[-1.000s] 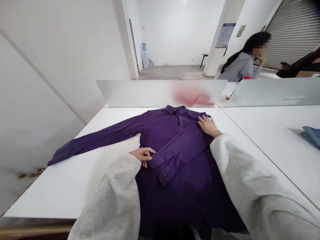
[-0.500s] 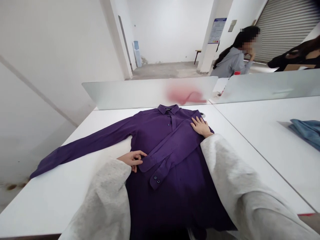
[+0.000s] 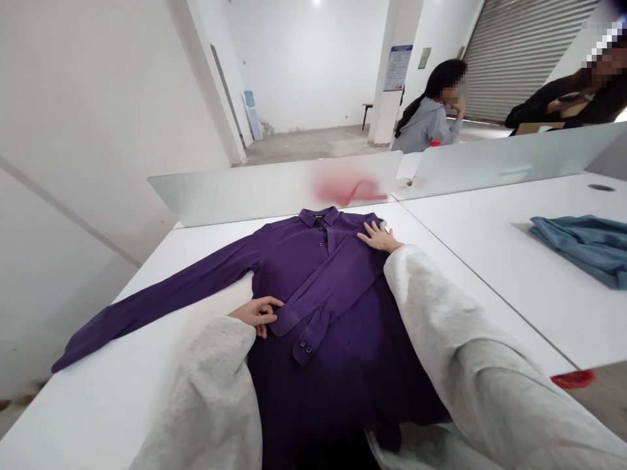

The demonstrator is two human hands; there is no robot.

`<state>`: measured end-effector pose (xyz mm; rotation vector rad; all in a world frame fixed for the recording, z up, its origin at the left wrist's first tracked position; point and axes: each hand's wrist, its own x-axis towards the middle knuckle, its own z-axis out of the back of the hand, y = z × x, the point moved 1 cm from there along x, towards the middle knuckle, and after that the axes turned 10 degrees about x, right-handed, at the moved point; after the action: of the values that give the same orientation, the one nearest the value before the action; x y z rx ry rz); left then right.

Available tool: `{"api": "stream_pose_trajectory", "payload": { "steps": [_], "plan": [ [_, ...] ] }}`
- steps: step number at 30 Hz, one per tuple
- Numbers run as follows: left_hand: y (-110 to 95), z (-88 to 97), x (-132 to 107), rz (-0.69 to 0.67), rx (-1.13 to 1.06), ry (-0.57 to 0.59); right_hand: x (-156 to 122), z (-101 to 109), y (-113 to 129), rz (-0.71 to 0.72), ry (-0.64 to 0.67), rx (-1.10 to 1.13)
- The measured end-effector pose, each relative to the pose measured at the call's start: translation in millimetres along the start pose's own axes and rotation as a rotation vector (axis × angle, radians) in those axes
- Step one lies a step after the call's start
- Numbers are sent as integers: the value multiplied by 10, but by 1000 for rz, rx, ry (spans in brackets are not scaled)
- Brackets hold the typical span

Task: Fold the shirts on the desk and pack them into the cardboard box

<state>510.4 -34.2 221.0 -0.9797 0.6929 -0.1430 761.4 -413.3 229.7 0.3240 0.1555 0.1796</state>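
Note:
A purple button-up shirt (image 3: 323, 274) lies front up on the white table (image 3: 122, 385), collar at the far side. One sleeve stretches out to the left; the other is folded diagonally across the chest. My left hand (image 3: 257, 312) pinches the edge of the folded sleeve's cuff (image 3: 304, 326). My right hand (image 3: 377, 236) lies flat with fingers spread on the shirt's right shoulder, at the fold. Grey sleeves cover both my arms.
A frosted divider (image 3: 245, 189) runs along the table's far edge. A blue garment (image 3: 582, 241) lies on the neighbouring table to the right. Two other people are beyond the dividers at the back right. A small red object (image 3: 573, 378) shows at the right table's near edge.
The camera has swung to the right and the view has shifted. My right hand has slid a little toward the shoulder's top. My left hand stays pinched on the cuff.

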Motion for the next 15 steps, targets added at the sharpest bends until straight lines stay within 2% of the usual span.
{"api": "stream_pose_trajectory", "payload": {
  "steps": [3,5,7,9,11,13,15],
  "plan": [
    [-2,1,11,16,-3,0,-220,14,40,126,-12,-57],
    [-9,1,14,31,7,-5,-374,-4,5,160,-15,-80],
    [-15,6,15,39,33,-26,-497,-42,-80,118,-33,-98],
    [-7,32,14,33,85,-105,-573,-93,-185,37,-57,-116],
    [28,92,6,18,148,-266,-600,-143,-268,-20,-86,-127],
    [94,199,-37,44,239,-559,-595,-178,-310,-33,-109,-126],
    [181,346,-154,134,341,-871,-577,-198,-320,-29,-111,-119]
  ]
}}
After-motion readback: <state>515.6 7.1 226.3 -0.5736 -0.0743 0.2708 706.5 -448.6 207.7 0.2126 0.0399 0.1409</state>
